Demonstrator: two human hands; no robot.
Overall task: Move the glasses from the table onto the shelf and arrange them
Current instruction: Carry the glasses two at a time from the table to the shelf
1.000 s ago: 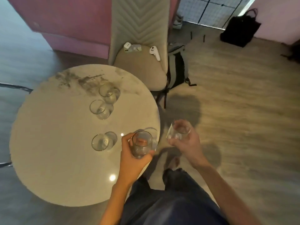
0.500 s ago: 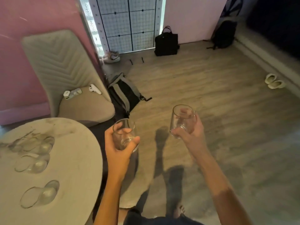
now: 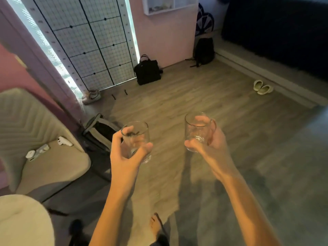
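Note:
My left hand (image 3: 126,153) grips a clear drinking glass (image 3: 137,137), held upright over the wooden floor. My right hand (image 3: 212,144) grips a second clear glass (image 3: 196,129), also upright and at about the same height, a little to the right. Only the edge of the round white table (image 3: 23,221) shows, at the bottom left, and no glasses on it are in view. A white wall shelf (image 3: 170,4) with compartments hangs at the top, far ahead on the pink wall.
A beige chair (image 3: 40,148) with small white items on its seat stands at the left, a grey backpack (image 3: 99,132) leaning beside it. A black bag (image 3: 147,71), a dark backpack (image 3: 204,50), sneakers (image 3: 91,96) and slippers (image 3: 262,87) lie along the walls. Open wooden floor stretches ahead.
The view has swung right and up, away from the table. The glasses left on the table have dropped out of sight. Both hands carry their glasses further out over the floor.

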